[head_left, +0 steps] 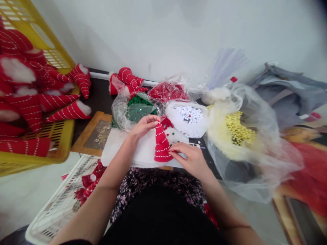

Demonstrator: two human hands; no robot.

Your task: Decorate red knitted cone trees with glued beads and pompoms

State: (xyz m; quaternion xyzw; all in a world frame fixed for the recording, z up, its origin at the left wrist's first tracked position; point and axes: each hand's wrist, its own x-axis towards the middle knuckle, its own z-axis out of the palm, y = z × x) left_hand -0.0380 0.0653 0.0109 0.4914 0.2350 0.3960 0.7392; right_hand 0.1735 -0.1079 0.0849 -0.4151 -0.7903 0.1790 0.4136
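A small red cone hat with white stripes [161, 144] lies on a white board [122, 149] in front of me. My left hand [143, 126] pinches the hat's pointed tip, fingers closed on it. My right hand [190, 157] grips the hat's wide lower rim, fingers closed. A few loose red and green beads lie on the board beside the hat.
Open plastic bags hold green beads [136, 107], red beads [167, 91], white beads [190, 115] and yellow beads [238, 127]. A yellow crate [55, 141] at left is full of finished striped hats. A white basket [58, 207] sits low left. Grey cloth [288, 92] lies at right.
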